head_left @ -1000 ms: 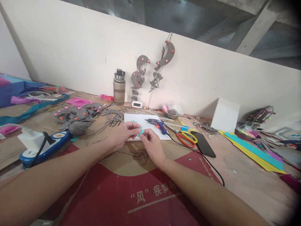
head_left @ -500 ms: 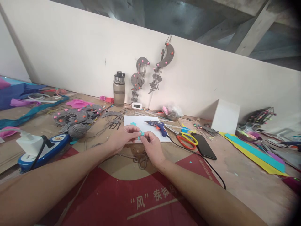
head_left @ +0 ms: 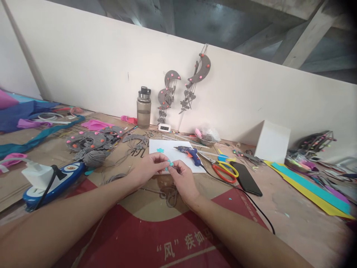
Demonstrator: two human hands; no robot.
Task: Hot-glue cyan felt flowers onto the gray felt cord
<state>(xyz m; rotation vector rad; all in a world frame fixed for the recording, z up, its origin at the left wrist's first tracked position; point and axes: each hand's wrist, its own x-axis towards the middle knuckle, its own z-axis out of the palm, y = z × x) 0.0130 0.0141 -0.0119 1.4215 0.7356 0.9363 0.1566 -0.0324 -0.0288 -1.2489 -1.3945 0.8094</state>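
Right now both hands meet over the near part of the desk (head_left: 295,214), a little short of a white board (head_left: 154,143) that lies flat there. The left hand (head_left: 149,169) and the right hand (head_left: 183,179) are drawn in narrow, thumbs and fingers pinching one small turquoise piece (head_left: 171,163) between them; its outline is mostly hidden by the fingertips. A flower-shaped turquoise cutout (head_left: 160,150) rests toward the board's left edge, and a blue glue gun (head_left: 189,152) lies across its right part, nozzle pointing left. Just beyond the board's right edge are scissors (head_left: 226,173) with red and yellow handles — next to them, a dark phone (head_left: 248,181). Grey cord (head_left: 170,197) loops on the cardboard below the hands.

Over toward the desk's left edge sit a blue-and-white power strip (head_left: 55,182) and a ball of grey yarn (head_left: 94,158). Along the far edge, by the wall, stand a bottle (head_left: 143,113) and a small white display (head_left: 164,128), with grey crescent hangings (head_left: 205,70) on the wall above. Turquoise and yellow strips (head_left: 312,186) lie toward the right edge.
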